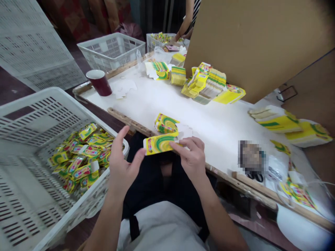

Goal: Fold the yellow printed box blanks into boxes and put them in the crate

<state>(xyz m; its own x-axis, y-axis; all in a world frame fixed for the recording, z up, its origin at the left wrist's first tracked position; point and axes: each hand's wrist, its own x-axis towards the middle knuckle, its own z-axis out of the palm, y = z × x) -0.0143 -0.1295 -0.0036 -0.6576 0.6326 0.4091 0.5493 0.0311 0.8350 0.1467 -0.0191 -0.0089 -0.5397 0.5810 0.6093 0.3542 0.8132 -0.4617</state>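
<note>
A small yellow and green carton (pixel 158 143) is above my lap, at the table's near edge. My right hand (pixel 193 155) grips it by its right end between thumb and fingers. Beside the carton's left end is my left hand (pixel 123 164), its fingers spread and the thumb tip close to the corner; whether it touches I cannot tell. Just beyond, a little stack of similar cartons (pixel 165 123) lies on the white table (pixel 136 116). At my left stands a white plastic crate (pixel 49 91) holding a heap of yellow cartons (pixel 86 153).
A maroon mug (pixel 101 83) stands near the table's left edge. Carton stacks (pixel 206 82) sit by a tall cardboard sheet (pixel 251 45). Scissors (pixel 255 177) lie at right. Farther back are another crate (pixel 112 48) and a person's arm (pixel 185 24) over a filled crate.
</note>
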